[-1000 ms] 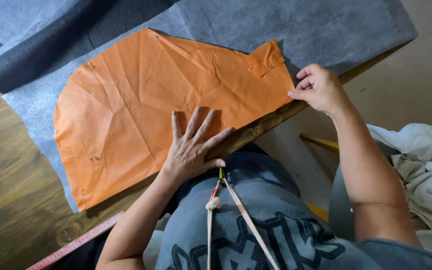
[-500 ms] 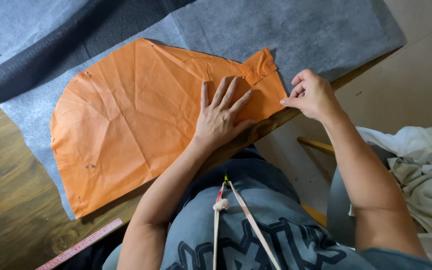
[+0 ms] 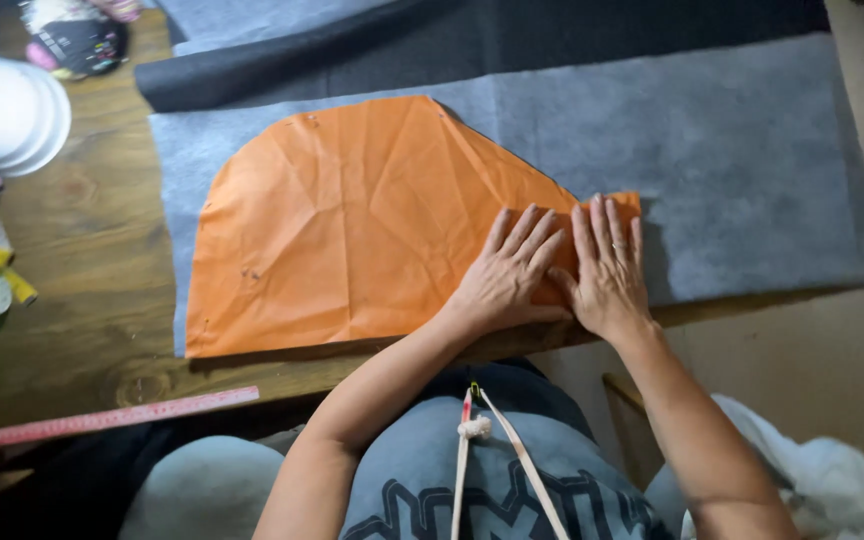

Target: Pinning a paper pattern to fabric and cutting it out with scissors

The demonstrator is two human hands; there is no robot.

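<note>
Nearest me: a pink measuring tape [image 3: 102,420] lies along the near edge of the counter [image 3: 82,300], well left of my arms.
My left hand [image 3: 507,280]: open, fingers spread, palm pressed flat on the right end of the orange pattern piece [image 3: 352,230]. It grips nothing.
My right hand [image 3: 607,265]: also open and flat, just beside the left, thumbs almost touching, lying over the narrow tab at the pattern's right end.
What changed: half a second ago my right hand was pinching the tab's edge off to the side, and my left lay further left on the sheet. Now both have come together, flat on that same end. I read this as moving from tugging the corner into place to pressing it down smooth.
Where the pattern is: flat on the grey felt [image 3: 732,170], its straight edge close to the counter's near edge.
Which way it points: long axis runs left to right across me. The straight side faces me, the rounded dome faces away, and the narrow end points right, under my hands. Creases fan across it.
Further off: a darker grey fabric [image 3: 472,40] lies beyond the felt.
Far left: stacked white bowls [image 3: 2,110], with small colourful bits below them that I cannot make out.
</note>
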